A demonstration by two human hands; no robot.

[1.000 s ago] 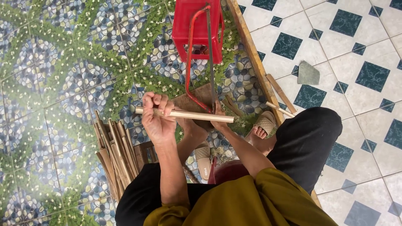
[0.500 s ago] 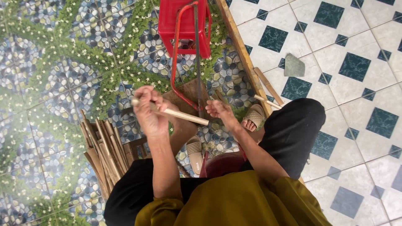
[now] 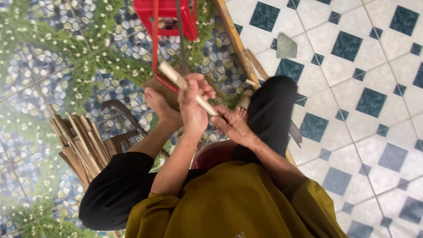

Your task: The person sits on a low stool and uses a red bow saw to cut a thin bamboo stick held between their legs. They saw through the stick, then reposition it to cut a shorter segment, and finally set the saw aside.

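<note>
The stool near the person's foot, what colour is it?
Bright red stool, clearest at the top of the head view.

Red plastic stool, bamboo strips and scraps on a tiled floor.
A red stool [image 3: 169, 17] stands at the top on the pebble-and-leaf patterned floor [image 3: 53, 57]. A bundle of split bamboo strips [image 3: 81, 145] lies at the left, just beside a small dark wooden frame [image 3: 121, 141]. A long wooden slat [image 3: 233, 37] runs along the edge of the white-and-blue tiles [image 3: 365, 101], where a grey stone [image 3: 286, 46] rests.
</note>
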